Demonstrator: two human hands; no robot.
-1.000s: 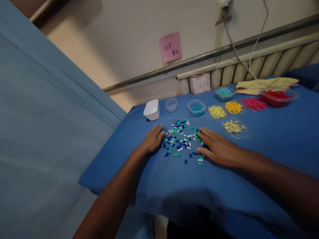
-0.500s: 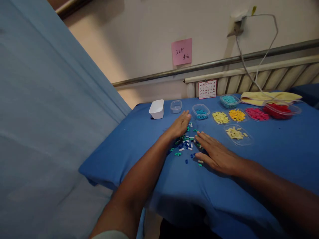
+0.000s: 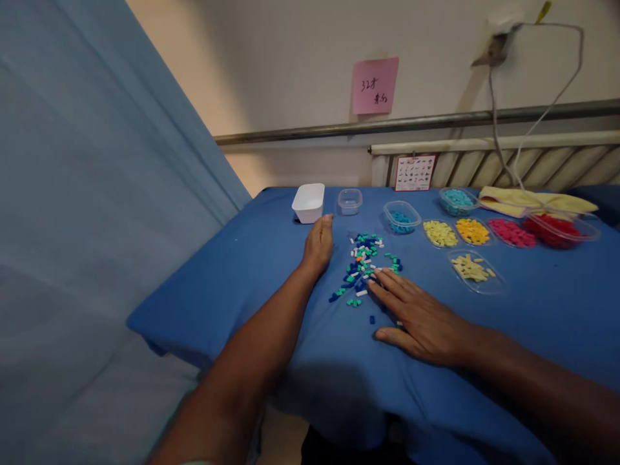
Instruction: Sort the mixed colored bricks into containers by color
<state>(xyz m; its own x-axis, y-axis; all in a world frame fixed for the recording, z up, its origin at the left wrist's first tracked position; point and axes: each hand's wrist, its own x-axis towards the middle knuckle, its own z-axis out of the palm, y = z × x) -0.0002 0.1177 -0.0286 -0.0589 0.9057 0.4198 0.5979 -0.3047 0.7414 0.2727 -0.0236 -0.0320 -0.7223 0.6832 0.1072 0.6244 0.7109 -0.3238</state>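
A loose pile of small dark blue, green and white plastic pieces point(image 3: 365, 248), with an orange one among them, is spread over the blue cloth point(image 3: 242, 271). My left hand point(image 3: 320, 244) stands on its edge to the left of the pile, fingers stretched out and apart from the pieces, holding nothing. Palm down, my right hand point(image 3: 414, 316) lies over the pile's near right side with its fingers spread. Its fingertips touch some pieces and hide others. A single dark blue piece point(image 3: 372, 319) lies nearer to me.
Behind the pile stand a white tub point(image 3: 309, 203), a clear container point(image 3: 349, 202) and a container of blue pieces point(image 3: 402, 218). Containers of yellow point(image 3: 440, 234), orange point(image 3: 473, 232), pink point(image 3: 512, 232) and red pieces point(image 3: 552, 230) sit at the right. A curtain point(image 3: 87, 194) hangs at the left.
My left hand has moved left off the pile, uncovering many pieces. My right hand has shifted slightly towards me and stays over the pile's right side. The camera view has turned a little.
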